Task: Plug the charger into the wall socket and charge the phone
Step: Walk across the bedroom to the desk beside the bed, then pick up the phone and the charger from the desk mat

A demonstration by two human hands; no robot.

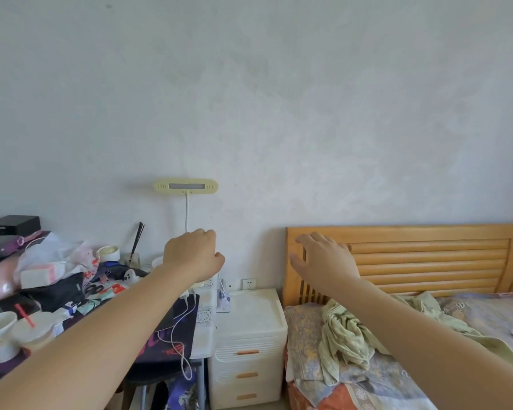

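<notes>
Left hand [194, 255] loosely curled, nothing seen held. Right hand [323, 261] spread, empty, raised before headboard [427, 261]. Wall socket [248, 284] low behind drawer unit [249, 335]. White cable [178, 327] draped over desk edge; charger and phone not identified. Risk judged: cable snagged on desk clutter [57, 279], cups [0, 332] toppled during reach.

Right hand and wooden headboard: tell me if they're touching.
Cannot tell. In the head view the open right hand overlaps the headboard near its left post, fingers spread, but one view alone cannot show whether it rests on the wood or hovers in front.
</notes>
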